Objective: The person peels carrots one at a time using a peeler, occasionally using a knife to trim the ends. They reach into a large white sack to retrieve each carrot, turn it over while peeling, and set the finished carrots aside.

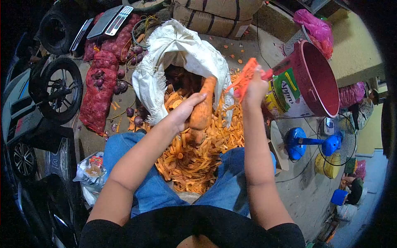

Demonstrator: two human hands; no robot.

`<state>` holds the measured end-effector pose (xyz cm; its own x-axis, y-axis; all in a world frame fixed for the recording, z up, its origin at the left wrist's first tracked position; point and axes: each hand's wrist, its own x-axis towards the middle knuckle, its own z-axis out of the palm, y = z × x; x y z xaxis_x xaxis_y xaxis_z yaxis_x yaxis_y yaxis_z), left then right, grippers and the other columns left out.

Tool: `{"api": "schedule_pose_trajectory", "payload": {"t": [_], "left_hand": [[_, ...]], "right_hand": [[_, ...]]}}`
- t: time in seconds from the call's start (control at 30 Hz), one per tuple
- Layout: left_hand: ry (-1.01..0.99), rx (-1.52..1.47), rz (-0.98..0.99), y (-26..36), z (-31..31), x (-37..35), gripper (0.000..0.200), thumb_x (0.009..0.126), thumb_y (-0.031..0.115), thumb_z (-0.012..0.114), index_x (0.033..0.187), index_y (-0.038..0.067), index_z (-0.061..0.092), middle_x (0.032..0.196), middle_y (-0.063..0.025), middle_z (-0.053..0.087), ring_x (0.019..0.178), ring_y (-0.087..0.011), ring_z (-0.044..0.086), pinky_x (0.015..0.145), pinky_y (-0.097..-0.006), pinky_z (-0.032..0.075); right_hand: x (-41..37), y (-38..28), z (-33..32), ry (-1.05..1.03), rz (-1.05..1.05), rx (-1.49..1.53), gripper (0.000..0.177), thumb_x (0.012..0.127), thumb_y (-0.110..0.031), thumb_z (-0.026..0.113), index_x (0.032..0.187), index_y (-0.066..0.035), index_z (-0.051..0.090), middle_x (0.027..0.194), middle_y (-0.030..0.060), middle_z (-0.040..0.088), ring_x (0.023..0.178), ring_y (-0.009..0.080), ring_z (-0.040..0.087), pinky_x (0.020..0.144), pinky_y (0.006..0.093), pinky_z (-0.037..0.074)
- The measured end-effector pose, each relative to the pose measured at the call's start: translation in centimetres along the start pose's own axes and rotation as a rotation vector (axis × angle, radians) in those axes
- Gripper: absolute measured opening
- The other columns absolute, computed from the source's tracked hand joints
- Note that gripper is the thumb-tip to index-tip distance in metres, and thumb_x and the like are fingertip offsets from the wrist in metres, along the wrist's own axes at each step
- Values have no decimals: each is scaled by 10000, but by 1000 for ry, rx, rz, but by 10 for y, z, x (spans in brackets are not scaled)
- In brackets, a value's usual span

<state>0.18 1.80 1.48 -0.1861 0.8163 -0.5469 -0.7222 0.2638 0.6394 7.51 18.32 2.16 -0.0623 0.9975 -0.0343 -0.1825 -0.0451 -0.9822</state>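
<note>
My left hand is wrapped around the lower part of a large carrot, which tilts up and away from me. To its right, my right hand is closed on a red-orange peeler, raised apart from the carrot; motion blurs its edges. Beneath both hands lies a heap of carrot peelings between my knees. Just beyond the carrot, an open white woven sack slumps with its mouth toward me; its inside is dark, with more carrot showing at the mouth.
A red bucket leans on the right, near a blue fan. Red net bags of onions lie at left, with a scale on top. Wheels stand further left. Strapped cardboard boxes are behind. A person is far right.
</note>
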Motion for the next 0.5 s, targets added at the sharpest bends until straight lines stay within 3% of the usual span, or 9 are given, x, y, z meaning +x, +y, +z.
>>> {"api": "schedule_pose_trajectory", "payload": {"t": [0.03,0.13,0.17,0.2,0.3,0.37,0.5], "left_hand": [[61,-28,40,-1,-2,5,321,807,347,435,993,87,421,822,-51,502,718,-158,538,633,-322,472],[-18,-176,4,-2,-9,19,353,830,356,385,1041,77,435,913,-76,537,779,-166,553,663,-327,477],[-81,-297,-39,-3,-10,21,366,839,357,365,1056,71,439,951,-84,542,808,-168,555,675,-328,477],[-18,-297,6,-6,-9,23,362,833,381,370,1011,90,489,924,-70,571,772,-176,567,660,-329,474],[62,-351,-2,-9,-6,27,357,856,356,317,1015,82,483,923,-70,568,776,-177,565,676,-332,470],[99,-354,-20,-6,-3,25,358,863,345,295,1020,80,478,926,-70,566,780,-177,564,680,-332,469],[119,-362,2,-12,-6,31,364,874,329,259,1029,72,465,935,-71,558,787,-175,562,697,-327,466]], "right_hand": [[-11,1,6,-109,58,82,280,814,-251,484,679,-7,499,589,3,474,502,94,413,465,274,341],[-39,16,14,-215,75,-61,250,816,-257,481,724,-26,512,647,-4,495,543,63,440,490,221,361],[-46,22,15,-295,4,-118,242,822,-251,471,740,-27,512,649,-6,491,561,60,437,509,216,361],[-52,25,17,-375,-68,-174,234,829,-244,460,755,-28,512,650,-9,487,580,56,435,527,211,360],[-63,23,21,-390,-116,-56,237,833,-210,455,692,-21,480,573,-8,437,533,65,369,493,236,335],[-69,12,20,-383,-52,-56,234,838,-192,443,694,-12,480,577,-10,441,536,69,368,492,242,334],[-68,23,18,-357,-153,-106,233,829,-193,454,704,2,483,563,4,443,519,78,368,476,260,333]]}}
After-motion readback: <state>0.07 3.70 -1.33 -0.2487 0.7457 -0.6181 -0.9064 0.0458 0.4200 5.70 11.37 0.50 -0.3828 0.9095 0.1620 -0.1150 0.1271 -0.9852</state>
